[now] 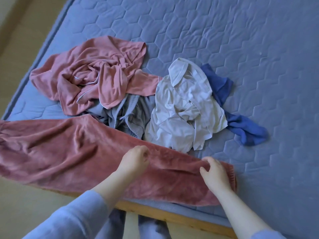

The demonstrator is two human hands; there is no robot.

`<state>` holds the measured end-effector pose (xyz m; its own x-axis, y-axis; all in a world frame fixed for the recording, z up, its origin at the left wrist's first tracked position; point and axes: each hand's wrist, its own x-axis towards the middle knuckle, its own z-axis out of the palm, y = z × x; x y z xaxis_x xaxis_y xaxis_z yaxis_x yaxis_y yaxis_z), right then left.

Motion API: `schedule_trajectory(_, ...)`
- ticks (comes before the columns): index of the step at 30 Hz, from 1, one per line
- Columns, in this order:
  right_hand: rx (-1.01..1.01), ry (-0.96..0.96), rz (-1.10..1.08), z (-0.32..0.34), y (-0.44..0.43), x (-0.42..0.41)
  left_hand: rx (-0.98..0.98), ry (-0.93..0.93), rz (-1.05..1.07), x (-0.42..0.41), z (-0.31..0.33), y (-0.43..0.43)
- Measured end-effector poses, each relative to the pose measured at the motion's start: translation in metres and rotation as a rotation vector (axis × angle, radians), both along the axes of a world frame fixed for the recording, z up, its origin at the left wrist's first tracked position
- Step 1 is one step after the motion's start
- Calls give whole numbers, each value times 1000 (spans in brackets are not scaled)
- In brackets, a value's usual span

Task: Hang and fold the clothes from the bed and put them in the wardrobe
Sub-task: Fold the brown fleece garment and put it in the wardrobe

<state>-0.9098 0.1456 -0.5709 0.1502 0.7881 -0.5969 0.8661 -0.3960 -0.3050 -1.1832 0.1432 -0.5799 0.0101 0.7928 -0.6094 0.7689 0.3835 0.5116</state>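
**Clerk:** What is the item in hand, and its condition?

**Inspector:** A pink fleece garment (69, 152), long and plush, with soft creases. It lies lengthwise along the near edge of the bed (241, 40). Its right end is ribbed, and its left end runs out of view. Whether it is trousers cannot be confirmed.

**Clerk:** And the hands?

**Inspector:** Both are on that garment. The left hand (136, 160) has its fingers curled tight around the fabric at the far edge. The right hand (215, 175) pinches up a ridge of fabric near the ribbed end, between thumb and curled fingers.

**Clerk:** What else is on the bed?

**Inspector:** Four more pieces lie in a loose heap beyond the fleece garment, all crumpled.
- One is a pink top (86, 75) with pale piping, at the left.
- One is a grey-blue garment (127, 114), partly under the pink top.
- One is a pale grey shirt (181, 107) with a collar, right of centre.
- One is a dark blue piece (241, 125), showing from under the shirt's right side.

A plush pink strip (146, 83) also shows between the top and the shirt. Which garment it belongs to cannot be told.

**Clerk:** What is the total?

**Inspector:** Five garments can be told apart, and there are two hands. The bed has a blue quilted cover, and the wooden frame (155, 211) is visible at its near edge.
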Motion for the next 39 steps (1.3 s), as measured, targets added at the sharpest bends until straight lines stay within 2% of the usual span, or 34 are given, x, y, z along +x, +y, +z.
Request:
schedule_trajectory(6,-17,-33,147,-36,-5,10,48,127,-164,18,-26,15)
schedule_trajectory(13,-151,-252,370,-68,1,30,25,395,-364,30,-44,30)
schedule_trajectory(15,-128,-332,437,-70,2,34,50,438,-368,31,-45,34)
schedule_trajectory(21,80,-322,414,-55,-13,43,161,373,-326,24,-41,25)
schedule_trajectory(24,93,-279,397,-37,-27,43,207,309,-341,17,-33,13)
schedule_trajectory(27,95,-239,383,-20,-45,40,145,310,-408,10,-25,-1)
schedule_trajectory(31,-50,-92,381,-11,-73,35,-62,355,-539,2,-23,-22)
schedule_trajectory(35,-402,133,225,-14,-92,30,-240,267,-488,0,-29,-31)
schedule_trajectory(36,-386,137,213,-17,-93,29,-227,245,-452,1,-30,-30)
schedule_trajectory(39,-157,23,205,-29,-87,30,-30,220,-351,-1,-33,-22)
